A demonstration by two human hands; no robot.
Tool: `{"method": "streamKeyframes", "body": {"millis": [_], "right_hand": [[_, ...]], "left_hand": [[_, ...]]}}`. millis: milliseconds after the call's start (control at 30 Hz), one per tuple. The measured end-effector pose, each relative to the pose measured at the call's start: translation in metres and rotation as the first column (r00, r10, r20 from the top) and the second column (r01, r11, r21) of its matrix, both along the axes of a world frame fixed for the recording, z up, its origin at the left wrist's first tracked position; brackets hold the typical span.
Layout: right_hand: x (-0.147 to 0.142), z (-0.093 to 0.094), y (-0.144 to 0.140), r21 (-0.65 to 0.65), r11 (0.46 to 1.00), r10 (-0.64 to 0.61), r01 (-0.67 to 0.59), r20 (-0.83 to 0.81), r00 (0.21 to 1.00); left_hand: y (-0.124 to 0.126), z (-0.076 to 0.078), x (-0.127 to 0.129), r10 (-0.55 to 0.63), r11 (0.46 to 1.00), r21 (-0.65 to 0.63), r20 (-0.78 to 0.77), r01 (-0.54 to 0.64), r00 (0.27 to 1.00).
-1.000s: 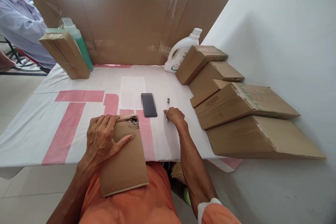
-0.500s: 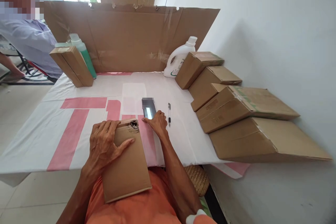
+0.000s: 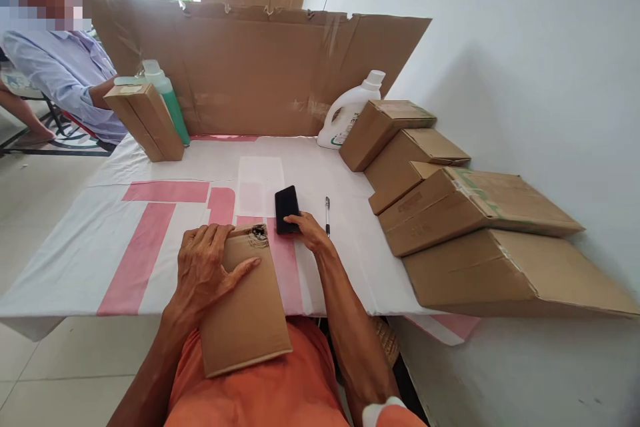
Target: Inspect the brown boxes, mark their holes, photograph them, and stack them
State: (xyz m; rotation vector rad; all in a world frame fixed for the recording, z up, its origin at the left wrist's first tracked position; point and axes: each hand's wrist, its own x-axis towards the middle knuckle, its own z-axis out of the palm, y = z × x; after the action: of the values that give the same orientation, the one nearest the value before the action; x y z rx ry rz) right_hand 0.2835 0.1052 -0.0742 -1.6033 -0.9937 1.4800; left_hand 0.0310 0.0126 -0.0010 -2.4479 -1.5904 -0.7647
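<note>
Head view | left hand (image 3: 207,267) flat on cardboard box (image 3: 246,307), bench (image 3: 75,247) edge at 6 o'clock | right hand (image 3: 309,230) fingertips on phone (image 3: 287,209) | phone slick, fragile; pinch long edges.

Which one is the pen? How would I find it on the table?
Start at the white table cover with pink stripes. Near its middle, the right hand touches a flat black phone. Just right of that hand lies the thin pen with a white barrel and dark ends, far smaller and slimmer than the brown cardboard boxes beyond it.
</note>
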Motion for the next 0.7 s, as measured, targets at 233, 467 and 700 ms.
{"method": "streamKeyframes", "body": {"millis": [233, 467, 700], "right_hand": [[0.023, 0.023, -0.110, 0.051, 0.978, -0.138, 0.200, -0.559, 0.818], [-0.017, 0.073, -0.181, 0.130, 0.989, 0.054, 0.073, -0.767, 0.640], [-0.052, 0.066, -0.189, 0.184, 0.982, 0.173, -0.043, -0.785, 0.595]], "left_hand": [[0.002, 0.000, 0.002, -0.021, 1.000, -0.005, 0.009, 0.021, 1.000], [-0.004, 0.007, 0.008, -0.064, 0.998, -0.023, -0.002, 0.064, 0.998], [-0.009, 0.009, 0.005, -0.078, 0.997, 0.002, 0.007, 0.078, 0.997]]}}
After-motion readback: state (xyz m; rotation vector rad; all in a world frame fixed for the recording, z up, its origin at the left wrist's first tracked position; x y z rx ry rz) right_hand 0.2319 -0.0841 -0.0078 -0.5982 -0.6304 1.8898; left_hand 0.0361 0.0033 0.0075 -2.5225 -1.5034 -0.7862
